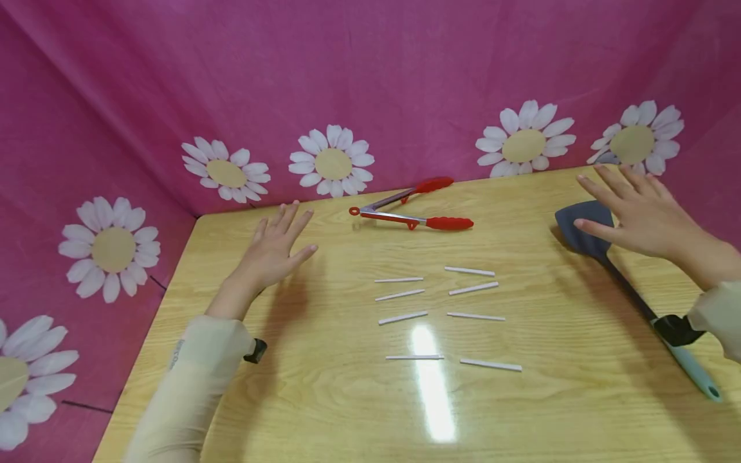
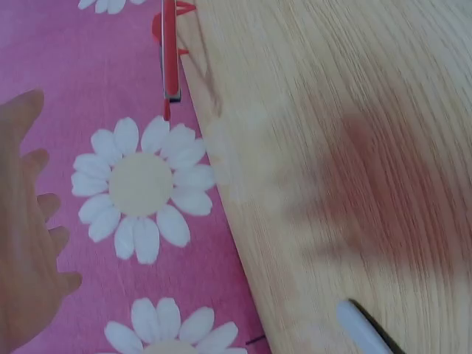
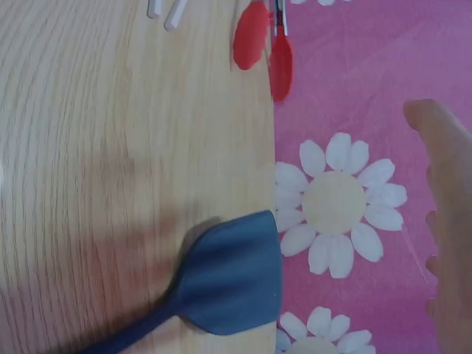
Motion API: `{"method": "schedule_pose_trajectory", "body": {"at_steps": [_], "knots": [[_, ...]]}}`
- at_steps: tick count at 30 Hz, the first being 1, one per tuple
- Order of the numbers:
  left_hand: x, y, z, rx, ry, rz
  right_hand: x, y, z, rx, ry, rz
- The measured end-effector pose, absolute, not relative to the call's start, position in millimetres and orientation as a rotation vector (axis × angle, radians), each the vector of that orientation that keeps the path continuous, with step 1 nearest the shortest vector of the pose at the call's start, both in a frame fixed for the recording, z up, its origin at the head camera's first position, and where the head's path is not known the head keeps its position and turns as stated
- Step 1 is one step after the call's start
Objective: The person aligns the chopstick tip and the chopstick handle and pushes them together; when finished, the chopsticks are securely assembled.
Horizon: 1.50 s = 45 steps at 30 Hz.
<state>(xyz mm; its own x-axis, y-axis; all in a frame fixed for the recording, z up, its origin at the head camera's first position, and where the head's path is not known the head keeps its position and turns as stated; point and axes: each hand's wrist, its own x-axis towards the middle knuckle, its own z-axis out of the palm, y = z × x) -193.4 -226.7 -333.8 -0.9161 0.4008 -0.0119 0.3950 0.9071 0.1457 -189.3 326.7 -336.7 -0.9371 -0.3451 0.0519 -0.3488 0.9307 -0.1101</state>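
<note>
My left hand (image 1: 269, 254) hovers over the left part of the wooden table (image 1: 324, 411), fingers spread, holding nothing. My right hand (image 1: 648, 212) is held above a spatula (image 3: 232, 276) with a dark blade and a pale green handle, not gripping it. Between the hands, red-handled tongs (image 1: 393, 217) lie spread at the back of the table. In front of them several thin white sticks, such as this one (image 1: 491, 365), lie in two columns. In the left wrist view, the left fingers (image 2: 37, 221) show at the edge; the right fingers (image 3: 450, 221) appear likewise in the right wrist view.
A pink cloth (image 1: 405, 77) with white daisies hangs behind the table and along its left side. A pale rounded object (image 2: 361, 324) shows partly at the bottom of the left wrist view. Something grey and curved (image 1: 608, 157) sits partly hidden behind the right hand.
</note>
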Motion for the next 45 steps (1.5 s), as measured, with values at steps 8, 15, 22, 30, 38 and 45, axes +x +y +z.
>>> {"method": "schedule_pose_trajectory", "body": {"at_steps": [8, 15, 22, 30, 38, 45], "knots": [[-200, -200, -336, 0.737, 3.013, 0.259, -196, 309, -346, 0.683, -2.967, 0.220], [-208, -170, -342, 0.897, 3.045, 0.234, -200, 275, -353, 0.763, -2.864, 0.296], [-216, -135, -359, 1.106, 2.996, 0.216, -202, 234, -369, 0.808, -2.975, 0.440], [-215, -107, -385, 1.244, 2.882, 0.220, -203, 207, -396, 0.870, -3.065, 0.522], [-214, -95, -404, 1.268, 2.812, 0.242, -205, 196, -411, 0.880, -3.068, 0.560], [-212, -84, -416, 1.273, 2.788, 0.183, -205, 191, -423, 0.957, -3.034, 0.570]]}}
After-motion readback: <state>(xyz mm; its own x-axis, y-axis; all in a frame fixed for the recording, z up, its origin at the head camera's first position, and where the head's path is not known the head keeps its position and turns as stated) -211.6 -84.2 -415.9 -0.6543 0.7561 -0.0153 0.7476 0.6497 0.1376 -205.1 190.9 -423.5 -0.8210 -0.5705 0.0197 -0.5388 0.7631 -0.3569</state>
